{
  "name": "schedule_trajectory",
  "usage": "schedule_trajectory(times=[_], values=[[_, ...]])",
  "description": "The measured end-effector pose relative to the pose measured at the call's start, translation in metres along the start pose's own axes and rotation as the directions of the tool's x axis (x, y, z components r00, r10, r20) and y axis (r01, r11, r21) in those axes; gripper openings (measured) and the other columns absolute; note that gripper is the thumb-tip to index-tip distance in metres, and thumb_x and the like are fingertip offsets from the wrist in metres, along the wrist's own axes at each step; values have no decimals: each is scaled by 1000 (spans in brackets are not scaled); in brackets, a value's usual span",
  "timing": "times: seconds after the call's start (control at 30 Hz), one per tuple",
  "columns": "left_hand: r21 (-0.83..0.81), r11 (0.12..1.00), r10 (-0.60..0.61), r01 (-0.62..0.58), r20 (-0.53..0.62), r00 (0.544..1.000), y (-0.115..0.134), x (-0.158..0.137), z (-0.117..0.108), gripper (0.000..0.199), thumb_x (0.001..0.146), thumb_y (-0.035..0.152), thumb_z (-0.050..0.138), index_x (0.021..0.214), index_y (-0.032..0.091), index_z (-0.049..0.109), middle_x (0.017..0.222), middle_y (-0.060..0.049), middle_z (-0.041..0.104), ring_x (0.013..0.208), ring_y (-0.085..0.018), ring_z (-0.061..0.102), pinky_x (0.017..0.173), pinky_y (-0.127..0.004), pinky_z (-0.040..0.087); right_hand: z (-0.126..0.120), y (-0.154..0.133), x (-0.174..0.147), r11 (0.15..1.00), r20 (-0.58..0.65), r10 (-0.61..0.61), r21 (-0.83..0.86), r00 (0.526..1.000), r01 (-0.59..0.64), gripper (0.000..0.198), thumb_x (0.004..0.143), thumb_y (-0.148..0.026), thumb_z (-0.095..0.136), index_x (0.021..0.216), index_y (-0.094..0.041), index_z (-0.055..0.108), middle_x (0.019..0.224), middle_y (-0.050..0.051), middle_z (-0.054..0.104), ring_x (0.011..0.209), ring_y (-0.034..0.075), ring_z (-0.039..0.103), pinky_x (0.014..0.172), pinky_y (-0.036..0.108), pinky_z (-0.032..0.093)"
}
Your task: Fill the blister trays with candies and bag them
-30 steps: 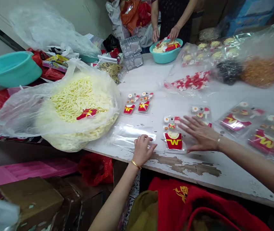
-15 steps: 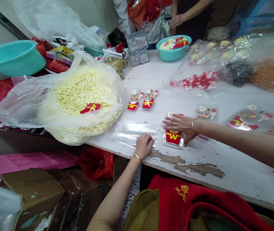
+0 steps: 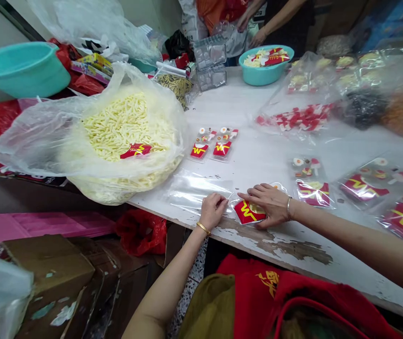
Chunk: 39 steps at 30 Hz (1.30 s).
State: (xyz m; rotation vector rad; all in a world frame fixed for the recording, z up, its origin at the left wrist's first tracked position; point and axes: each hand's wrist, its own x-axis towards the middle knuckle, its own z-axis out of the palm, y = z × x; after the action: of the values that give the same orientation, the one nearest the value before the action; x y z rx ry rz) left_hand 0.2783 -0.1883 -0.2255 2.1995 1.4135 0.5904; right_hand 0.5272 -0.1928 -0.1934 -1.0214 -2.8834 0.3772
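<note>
My left hand (image 3: 214, 211) is closed at the table's front edge, its fingertips pinched at the right end of a flat clear plastic bag (image 3: 197, 190). Beside it, my right hand (image 3: 271, 203) lies palm down with outstretched fingers over a clear packet. A red fries-box piece (image 3: 247, 212) with a yellow zigzag shows in that packet, left of the fingers; the hand hides most of the rest. Beyond my hands lie two small filled packets (image 3: 199, 143). Another filled packet (image 3: 312, 183) sits right of my right hand, past the wrist.
A big plastic bag of pale yellow fry-shaped pieces (image 3: 116, 125) stands at left. More packets (image 3: 367, 183) lie at right. Behind are a turquoise basin (image 3: 263, 74), a bag of red-and-white pieces (image 3: 298, 117) and another person's arms (image 3: 282, 19). Cardboard boxes (image 3: 45, 282) stand below left.
My right hand has come nearer the table's front edge, and the packet under it has shifted that way and turned askew. My left hand stays at the clear bag. The other person's hands have parted.
</note>
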Motion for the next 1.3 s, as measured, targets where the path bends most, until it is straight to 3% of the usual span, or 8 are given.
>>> schedule_trajectory(times=[0.1, 0.27, 0.4, 0.53, 0.8, 0.9, 1.17, 1.3], values=[[-81, 993, 88, -88, 7, 996, 4, 0, -4, 24, 92, 33, 44, 79, 18, 57, 80, -2, 56, 77, -14, 52, 70, -27, 40, 2, -9, 2, 999, 1, 49, -3, 999, -49, 103, 62, -59, 62, 146, -12, 24, 108, 15, 55, 96, 30, 49, 87, 44, 33], [60, 964, 257, -260, 44, 965, 15, -2, -9, 24, 92, 33, 44, 86, 19, 62, 86, -5, 57, 84, -16, 53, 77, -32, 42, 4, -23, 6, 991, 17, 128, -51, 992, -127, 106, 59, -62, 64, 145, -14, 26, 107, 15, 55, 93, 31, 49, 84, 42, 33], [114, 966, 229, -232, 39, 973, 22, -10, -9, 32, 82, 40, 57, 108, 21, 59, 107, -9, 57, 101, -22, 53, 87, -38, 44, 7, -27, 3, 979, 4, 194, -65, 981, -194, 100, 62, -68, 61, 143, -16, 32, 108, 15, 54, 94, 32, 48, 82, 42, 33], [167, 966, 195, -197, 30, 980, 28, -15, 2, 49, 78, 24, 56, 125, 20, 47, 127, -11, 52, 115, -25, 49, 97, -41, 42, 12, -31, 2, 970, -7, 234, -64, 972, -234, 103, 61, -70, 60, 144, -16, 31, 109, 16, 54, 96, 33, 47, 81, 42, 34], [355, 931, 106, -86, -36, 994, 19, -14, 3, 29, 85, 17, 45, 113, 19, 53, 112, -10, 60, 101, -24, 54, 83, -40, 43, 16, -34, 1, 954, -7, 290, -77, 957, -290, 99, 64, -70, 58, 144, -18, 30, 110, 17, 53, 96, 33, 48, 79, 41, 34], [468, 884, 31, -19, -20, 999, 16, -21, -4, 13, 87, 24, 47, 90, 19, 58, 89, -9, 61, 90, -25, 53, 77, -40, 37, 15, -36, 0, 946, -9, 313, -89, 950, -313, 98, 66, -70, 55, 145, -19, 29, 109, 17, 54, 95, 33, 49, 78, 40, 34], [513, 833, 186, -206, 90, 978, 25, -20, -11, 19, 91, 25, 41, 78, 20, 55, 82, -7, 60, 85, -22, 51, 75, -38, 31, 9, -41, 2, 948, -22, 300, -104, 954, -300, 101, 65, -68, 57, 146, -20, 24, 108, 16, 55, 95, 33, 49, 77, 40, 34], [528, 842, 108, -112, 39, 993, 22, -24, -9, 20, 88, 32, 48, 76, 19, 56, 81, -7, 62, 83, -23, 53, 74, -38, 31, 10, -40, 0, 946, -2, 309, -104, 951, -308, 94, 66, -68, 56, 144, -20, 31, 109, 17, 54, 96, 33, 49, 77, 40, 34]])
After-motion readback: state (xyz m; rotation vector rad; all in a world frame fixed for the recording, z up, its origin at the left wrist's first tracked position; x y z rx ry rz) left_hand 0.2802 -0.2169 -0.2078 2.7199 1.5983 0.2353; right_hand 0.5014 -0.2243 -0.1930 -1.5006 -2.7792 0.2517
